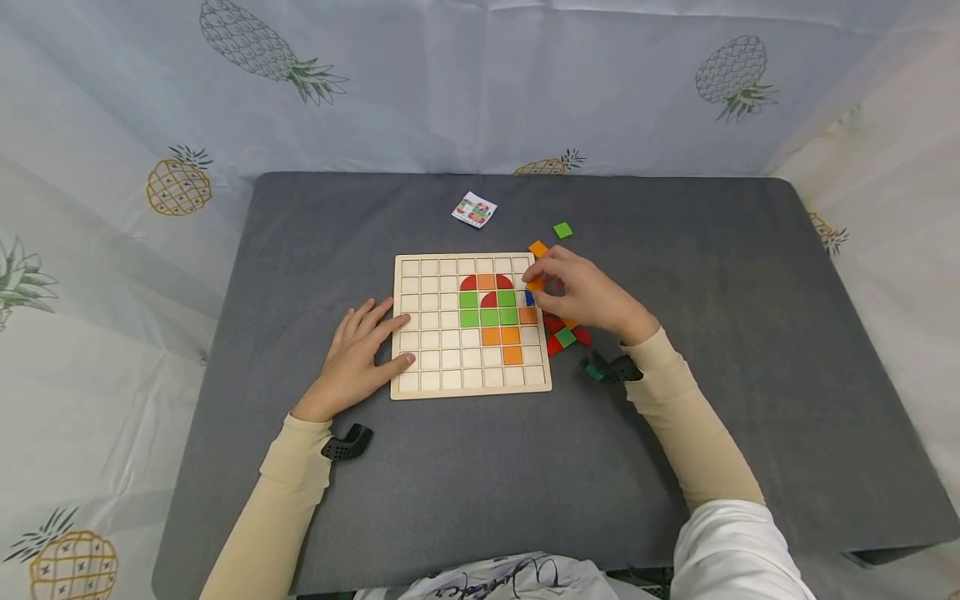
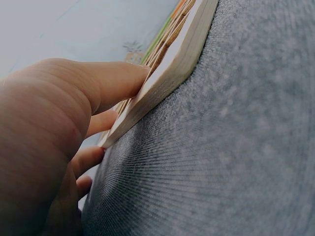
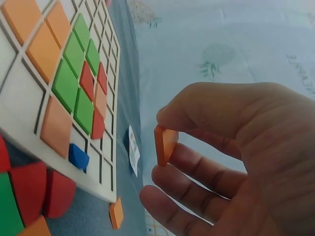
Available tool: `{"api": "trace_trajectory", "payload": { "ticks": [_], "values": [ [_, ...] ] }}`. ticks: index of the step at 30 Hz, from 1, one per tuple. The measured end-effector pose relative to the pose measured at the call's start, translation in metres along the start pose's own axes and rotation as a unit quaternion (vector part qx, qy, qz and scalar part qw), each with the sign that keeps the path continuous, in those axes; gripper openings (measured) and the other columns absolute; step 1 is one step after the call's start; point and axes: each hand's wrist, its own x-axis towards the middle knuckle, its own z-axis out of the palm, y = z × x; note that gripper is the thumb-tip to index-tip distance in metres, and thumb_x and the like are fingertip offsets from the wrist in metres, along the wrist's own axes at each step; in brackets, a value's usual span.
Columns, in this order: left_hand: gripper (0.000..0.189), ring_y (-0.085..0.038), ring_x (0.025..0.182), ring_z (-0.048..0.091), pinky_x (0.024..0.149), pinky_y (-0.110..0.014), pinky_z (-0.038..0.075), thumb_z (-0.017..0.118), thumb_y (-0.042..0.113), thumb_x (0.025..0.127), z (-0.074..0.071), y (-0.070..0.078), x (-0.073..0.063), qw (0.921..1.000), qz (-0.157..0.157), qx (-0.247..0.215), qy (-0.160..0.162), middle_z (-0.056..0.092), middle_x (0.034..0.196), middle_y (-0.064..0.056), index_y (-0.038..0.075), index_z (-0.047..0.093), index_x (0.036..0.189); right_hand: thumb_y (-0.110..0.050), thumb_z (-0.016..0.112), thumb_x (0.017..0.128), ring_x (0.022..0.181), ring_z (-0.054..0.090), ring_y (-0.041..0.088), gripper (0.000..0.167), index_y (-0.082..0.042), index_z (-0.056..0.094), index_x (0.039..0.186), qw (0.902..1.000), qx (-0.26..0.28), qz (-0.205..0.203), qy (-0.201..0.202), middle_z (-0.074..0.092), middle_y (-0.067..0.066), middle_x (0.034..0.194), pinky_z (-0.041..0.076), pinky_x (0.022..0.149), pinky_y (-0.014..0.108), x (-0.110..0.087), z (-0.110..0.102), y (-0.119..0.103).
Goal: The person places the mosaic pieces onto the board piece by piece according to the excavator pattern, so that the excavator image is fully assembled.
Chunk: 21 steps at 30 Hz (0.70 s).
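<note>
A pale wooden grid board (image 1: 430, 350) lies on the dark grey tabletop, with red, green, orange and salmon tiles in several of its cells. My left hand (image 1: 352, 358) rests at the board's left edge, thumb and index finger on the rim, fingers spread. Over the board's right edge, my right hand (image 1: 588, 292) pinches an orange tile (image 3: 166, 145) between thumb and fingers; the right wrist view shows it held up on edge. Near that edge a small blue piece (image 3: 78, 156) sits beside a salmon tile (image 3: 56, 127) on the board.
Loose red, green and orange pieces lie along the board's right side, a green tile (image 1: 565, 337) among them, some hidden under my right hand. Behind the board are a small printed pattern card (image 1: 474, 209), a lone green tile (image 1: 563, 230) and an orange tile (image 1: 537, 248).
</note>
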Motion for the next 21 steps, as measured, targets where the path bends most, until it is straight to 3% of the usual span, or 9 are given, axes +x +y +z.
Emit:
{"api": "trace_trajectory", "payload": {
  "ticks": [10,21],
  "values": [
    [0.066,-0.035,0.159,0.009,0.129,-0.055,-0.002,0.069,0.041,0.095,0.002,-0.003,0.001,1.0,0.004,0.0,0.007,0.025,0.169,-0.011,0.017,0.048,0.152,-0.014,0.07,0.094,0.094,0.056,0.027,0.027,-0.006,0.069,0.12,0.9993,-0.003,-0.017,-0.034,0.059,0.007,0.118,0.049,0.073,0.032,-0.003,0.015,-0.009],
    [0.066,-0.035,0.159,0.009,0.129,-0.055,-0.002,0.068,0.042,0.096,0.004,-0.004,0.0,1.0,0.006,0.003,0.007,0.024,0.169,-0.011,0.017,0.047,0.153,-0.01,0.068,0.093,0.094,0.054,0.018,0.019,-0.011,0.073,0.111,0.9963,-0.019,-0.053,-0.064,0.062,0.001,0.11,0.052,0.079,0.03,-0.003,0.044,-0.017]
  ]
}}
